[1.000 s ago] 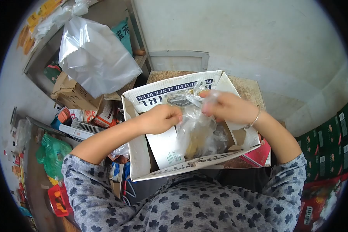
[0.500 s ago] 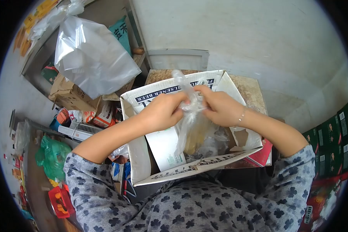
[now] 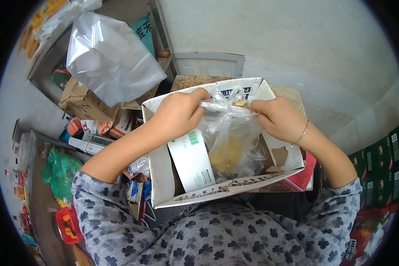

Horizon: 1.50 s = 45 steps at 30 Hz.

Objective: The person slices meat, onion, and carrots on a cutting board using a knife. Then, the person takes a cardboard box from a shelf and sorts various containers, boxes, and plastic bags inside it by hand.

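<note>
Between my hands hangs a clear plastic bag (image 3: 235,126) with yellowish contents, its neck bunched into what looks like a knot. My left hand (image 3: 181,111) is closed on one end of the bag's top, and my right hand (image 3: 279,117) pinches the other end. The ends are stretched apart sideways. Below, an open white cardboard box (image 3: 159,177) with beer lettering surrounds the bag. Inside it, a white carton (image 3: 189,159) with green print leans at the left, and more crumpled clear plastic (image 3: 255,155) lies at the right.
A wooden surface (image 3: 292,97) shows behind the box against the wall. At the upper left hangs a large clear plastic bag (image 3: 115,57) above a brown carton (image 3: 82,102). A green bag (image 3: 62,175) and red basket (image 3: 68,226) are at the left. Green boxes (image 3: 379,168) stand at the right.
My hands have moved apart, pulling the bag's top ends outward to left and right. The bunched neck is now drawn tight and the yellowish contents show more plainly.
</note>
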Available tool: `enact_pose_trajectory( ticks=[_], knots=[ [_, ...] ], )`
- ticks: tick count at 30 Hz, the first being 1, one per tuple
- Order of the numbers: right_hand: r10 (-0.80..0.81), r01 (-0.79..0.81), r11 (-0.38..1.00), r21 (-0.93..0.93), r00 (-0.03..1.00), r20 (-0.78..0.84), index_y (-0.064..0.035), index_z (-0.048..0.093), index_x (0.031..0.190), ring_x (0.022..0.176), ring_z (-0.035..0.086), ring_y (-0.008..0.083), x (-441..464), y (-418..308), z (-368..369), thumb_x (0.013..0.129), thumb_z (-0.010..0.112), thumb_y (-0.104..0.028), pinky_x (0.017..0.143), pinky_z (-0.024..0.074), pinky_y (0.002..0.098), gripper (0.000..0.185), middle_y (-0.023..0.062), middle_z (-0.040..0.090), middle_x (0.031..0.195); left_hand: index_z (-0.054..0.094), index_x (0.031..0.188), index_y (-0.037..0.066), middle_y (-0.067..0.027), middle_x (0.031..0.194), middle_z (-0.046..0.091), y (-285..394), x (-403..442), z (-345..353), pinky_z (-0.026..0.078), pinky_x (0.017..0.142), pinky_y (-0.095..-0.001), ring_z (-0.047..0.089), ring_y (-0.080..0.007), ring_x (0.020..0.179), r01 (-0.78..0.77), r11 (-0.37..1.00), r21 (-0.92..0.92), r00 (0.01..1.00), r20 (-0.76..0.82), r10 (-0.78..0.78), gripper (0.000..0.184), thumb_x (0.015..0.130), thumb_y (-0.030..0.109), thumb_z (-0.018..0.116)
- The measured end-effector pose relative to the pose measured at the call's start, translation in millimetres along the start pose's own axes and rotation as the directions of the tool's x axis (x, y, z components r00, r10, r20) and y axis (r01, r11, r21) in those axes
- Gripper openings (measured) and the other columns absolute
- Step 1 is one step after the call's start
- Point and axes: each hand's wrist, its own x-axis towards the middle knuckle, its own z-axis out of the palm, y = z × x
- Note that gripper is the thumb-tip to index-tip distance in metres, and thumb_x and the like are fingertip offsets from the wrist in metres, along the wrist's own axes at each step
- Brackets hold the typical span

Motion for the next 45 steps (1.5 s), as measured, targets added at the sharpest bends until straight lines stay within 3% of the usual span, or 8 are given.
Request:
enact_pose_trajectory(
  ticks=[5, 10, 19, 24, 27, 30, 38, 45],
  knots=[
    [0.039, -0.038, 0.995, -0.093, 0.999, 0.011, -0.0009, 0.059, 0.083, 0.066, 0.060, 0.0382, 0.0, -1.5, -1.0, 0.077, 0.052, -0.007, 0.062, 0.0477, 0.0440, 0.012, 0.0185, 0.061, 0.071, 0.058, 0.098, 0.001, -0.0159, 0.070, 0.057, -2.6, 0.6, 4.3, 0.046, 0.061, -0.0367, 0.059, -0.0302, 0.067, -0.363, 0.932, -0.020, 0.893, -0.293, 0.342, 0.021, 0.078, 0.002, 0.052],
    [-0.277, 0.303, 0.932, 0.198, 0.949, -0.148, -0.0022, 0.058, 0.098, 0.078, 0.063, 0.0370, 4.5, -23.3, 10.7, 0.081, 0.053, -0.014, 0.066, 0.0495, 0.0467, 0.021, 0.0199, 0.064, 0.088, 0.058, 0.093, -0.001, -0.0074, 0.070, 0.056, 31.7, 12.9, 4.6, 0.039, 0.055, -0.0264, 0.050, -0.0118, 0.063, 0.062, 0.939, -0.339, 0.998, 0.025, -0.057, 0.012, 0.084, 0.007, 0.052],
    [0.074, -0.048, 0.989, -0.141, 0.979, 0.188, -0.0056, 0.059, 0.100, 0.070, 0.059, 0.0378, -34.1, -4.6, -3.1, 0.078, 0.058, -0.006, 0.067, 0.0480, 0.0436, 0.021, 0.0179, 0.060, 0.076, 0.059, 0.101, 0.005, 0.0011, 0.087, 0.058, -8.7, 19.7, -8.6, 0.044, 0.071, -0.0208, 0.055, -0.0067, 0.080, 0.034, 0.626, -0.779, 0.926, -0.212, -0.313, 0.018, 0.094, 0.011, 0.044],
    [-0.457, 0.460, 0.887, 0.030, 0.886, -0.075, -0.0049, 0.068, 0.087, 0.101, 0.058, 0.0301, -32.5, -17.3, -17.2, 0.069, 0.061, -0.005, 0.087, 0.0489, 0.0401, 0.020, 0.0126, 0.063, 0.105, 0.058, 0.098, 0.006, -0.0004, 0.089, 0.057, 18.9, 17.5, -31.0, 0.043, 0.071, -0.0206, 0.054, -0.0065, 0.083, 0.181, 0.505, -0.844, 0.964, 0.052, -0.259, 0.014, 0.093, 0.018, 0.053],
    [-0.536, 0.504, 0.844, 0.183, 0.785, 0.310, -0.0018, 0.067, 0.077, 0.104, 0.057, 0.0305, -42.8, -29.6, -23.9, 0.066, 0.061, -0.004, 0.091, 0.0472, 0.0410, 0.013, 0.0129, 0.060, 0.109, 0.061, 0.090, 0.004, -0.0004, 0.076, 0.059, 27.8, 18.1, -29.0, 0.044, 0.061, -0.0223, 0.054, -0.0083, 0.066, -0.129, 0.362, -0.923, 0.942, -0.228, -0.247, 0.015, 0.088, 0.018, 0.057],
    [-0.521, 0.485, 0.847, 0.220, 0.840, 0.155, -0.0013, 0.066, 0.081, 0.103, 0.057, 0.0303, -39.3, -51.1, -34.7, 0.065, 0.062, -0.005, 0.088, 0.0492, 0.0394, 0.017, 0.0148, 0.060, 0.107, 0.055, 0.080, 0.005, 0.0004, 0.066, 0.050, 30.1, 5.2, -45.5, 0.036, 0.053, -0.0217, 0.045, -0.0074, 0.058, 0.032, 0.490, -0.871, 0.986, -0.052, -0.156, 0.016, 0.087, 0.018, 0.050],
    [-0.118, 0.376, 0.847, -0.375, 0.822, 0.558, -0.0103, 0.065, 0.085, 0.080, 0.061, 0.0180, -22.0, -78.9, 12.1, 0.072, 0.061, -0.015, 0.063, 0.0479, 0.0317, 0.014, 0.0037, 0.061, 0.083, 0.042, 0.134, -0.005, -0.0038, 0.050, 0.049, 68.6, -15.4, -55.9, 0.027, 0.041, -0.0211, 0.040, -0.0081, 0.040, 0.273, 0.427, -0.862, 0.959, 0.279, -0.050, 0.058, 0.086, 0.027, 0.043],
    [-0.301, 0.357, 0.871, -0.338, 0.931, 0.207, -0.0035, 0.065, 0.091, 0.070, 0.061, 0.0185, -26.8, -106.1, -45.0, 0.071, 0.062, -0.017, 0.052, 0.0455, 0.0303, 0.024, 0.0075, 0.061, 0.078, 0.027, 0.142, -0.003, -0.0069, 0.051, 0.051, 56.5, -23.2, -60.4, 0.029, 0.042, -0.0201, 0.046, -0.0097, 0.042, 0.341, 0.393, -0.854, 0.939, 0.297, -0.172, 0.076, 0.080, 0.032, 0.051]
  ],
)
